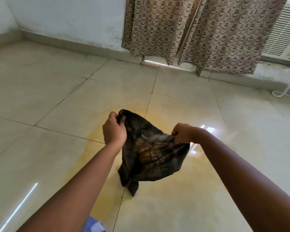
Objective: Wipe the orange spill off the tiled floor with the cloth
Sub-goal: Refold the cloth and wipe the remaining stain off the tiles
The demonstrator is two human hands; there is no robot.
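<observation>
A dark, net-like cloth point(149, 156) hangs in the air in front of me, stretched between both hands. My left hand point(113, 129) is shut on its upper left corner. My right hand point(184, 133) is shut on its right edge. The cloth's lower tip dangles just above the floor, over a tile joint. Beneath and around the cloth, a pale orange spill point(166, 186) spreads thinly across several glossy beige tiles point(45, 91), reaching from about the left hand down towards my feet.
Patterned brown curtains point(199, 30) hang at the far wall, with a lit gap below them. A white air-conditioner unit point(285, 34) sits at the far right, and a white cable point(281, 92) loops on the floor below it. A grey wall point(65, 19) with a skirting runs along the left.
</observation>
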